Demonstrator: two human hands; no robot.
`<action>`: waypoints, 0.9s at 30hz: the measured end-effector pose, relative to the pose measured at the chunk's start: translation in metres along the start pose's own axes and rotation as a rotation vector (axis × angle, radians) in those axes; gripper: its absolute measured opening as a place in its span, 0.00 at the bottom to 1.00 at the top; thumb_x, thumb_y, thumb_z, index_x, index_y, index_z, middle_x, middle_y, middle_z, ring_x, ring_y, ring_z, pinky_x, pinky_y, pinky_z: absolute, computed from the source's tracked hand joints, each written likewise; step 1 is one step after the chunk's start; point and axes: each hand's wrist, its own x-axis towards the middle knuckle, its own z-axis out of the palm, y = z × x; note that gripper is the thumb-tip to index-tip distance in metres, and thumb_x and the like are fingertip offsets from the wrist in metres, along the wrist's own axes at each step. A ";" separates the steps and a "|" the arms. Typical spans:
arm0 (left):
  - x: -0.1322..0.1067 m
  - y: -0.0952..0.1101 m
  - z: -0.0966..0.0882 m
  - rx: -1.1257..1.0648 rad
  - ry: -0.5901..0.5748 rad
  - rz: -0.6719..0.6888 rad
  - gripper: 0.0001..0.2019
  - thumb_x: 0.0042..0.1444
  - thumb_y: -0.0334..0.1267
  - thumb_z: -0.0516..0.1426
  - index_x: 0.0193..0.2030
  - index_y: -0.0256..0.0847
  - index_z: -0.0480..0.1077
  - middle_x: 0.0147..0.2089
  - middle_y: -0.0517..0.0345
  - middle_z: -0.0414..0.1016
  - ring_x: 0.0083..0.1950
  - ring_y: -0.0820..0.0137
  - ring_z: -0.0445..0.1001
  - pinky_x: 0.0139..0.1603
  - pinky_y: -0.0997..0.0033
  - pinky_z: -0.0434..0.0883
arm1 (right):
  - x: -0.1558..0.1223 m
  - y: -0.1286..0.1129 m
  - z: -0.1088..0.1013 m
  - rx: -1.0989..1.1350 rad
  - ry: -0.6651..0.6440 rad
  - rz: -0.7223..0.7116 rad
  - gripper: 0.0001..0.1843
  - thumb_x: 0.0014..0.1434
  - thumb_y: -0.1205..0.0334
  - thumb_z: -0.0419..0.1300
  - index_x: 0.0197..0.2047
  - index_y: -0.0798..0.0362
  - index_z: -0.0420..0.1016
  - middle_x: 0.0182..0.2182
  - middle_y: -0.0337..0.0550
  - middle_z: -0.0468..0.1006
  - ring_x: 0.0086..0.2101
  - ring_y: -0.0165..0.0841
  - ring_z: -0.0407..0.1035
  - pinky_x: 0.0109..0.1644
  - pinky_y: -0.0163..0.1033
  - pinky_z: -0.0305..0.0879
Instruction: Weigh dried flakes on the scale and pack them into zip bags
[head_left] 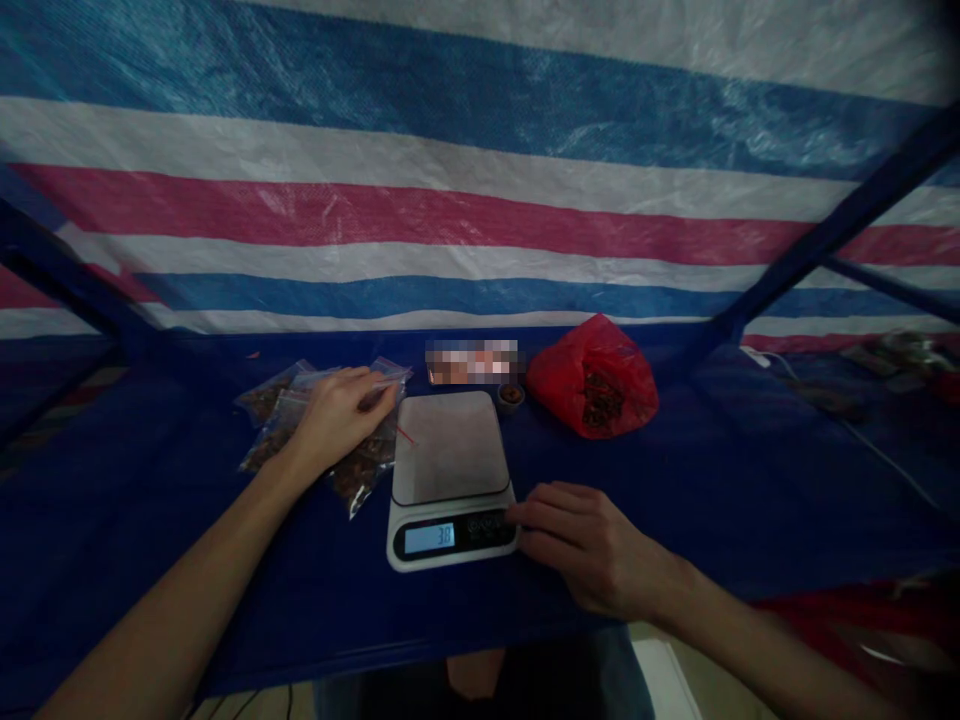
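A white digital kitchen scale (450,450) stands on the blue table in front of me, its plate bare and its lit display showing what looks like 3.8. The fingertips of my right hand (592,545) touch the right end of the scale's button panel; the fingers are stretched out and hold nothing. To the left, my left hand (341,415) lies over several clear zip bags (364,470) with brown dried pieces inside. Its thumb is apart from the fingers, whose tips are partly hidden. One bag reaches up to the scale's left edge.
Behind the scale on the right, a red plastic bag (592,375) gapes, showing dark dried pieces. A small cup (511,397) and a pixelated item (472,362) stand behind the plate. Blue frame bars (817,240) rise at both sides, before a striped tarp (450,215). A cable (862,440) lies right.
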 end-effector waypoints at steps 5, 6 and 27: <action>0.001 0.003 0.001 -0.050 0.009 0.002 0.16 0.69 0.45 0.54 0.36 0.41 0.79 0.32 0.54 0.81 0.33 0.65 0.78 0.39 0.64 0.72 | -0.015 -0.012 0.006 -0.103 -0.083 0.031 0.17 0.73 0.71 0.47 0.36 0.55 0.73 0.54 0.54 0.82 0.40 0.39 0.73 0.41 0.44 0.73; 0.001 0.003 0.000 -0.052 0.004 -0.007 0.16 0.69 0.45 0.54 0.36 0.41 0.79 0.33 0.54 0.81 0.34 0.64 0.78 0.40 0.64 0.73 | -0.015 -0.013 0.007 -0.127 -0.093 0.027 0.17 0.73 0.71 0.47 0.35 0.55 0.73 0.54 0.54 0.82 0.40 0.39 0.73 0.40 0.44 0.73; 0.001 0.004 -0.005 -0.088 -0.052 -0.117 0.16 0.67 0.46 0.54 0.38 0.42 0.80 0.37 0.52 0.84 0.40 0.61 0.81 0.45 0.63 0.75 | -0.030 -0.026 0.011 -0.144 -0.001 0.150 0.14 0.68 0.77 0.48 0.36 0.55 0.70 0.49 0.53 0.81 0.43 0.40 0.74 0.42 0.45 0.70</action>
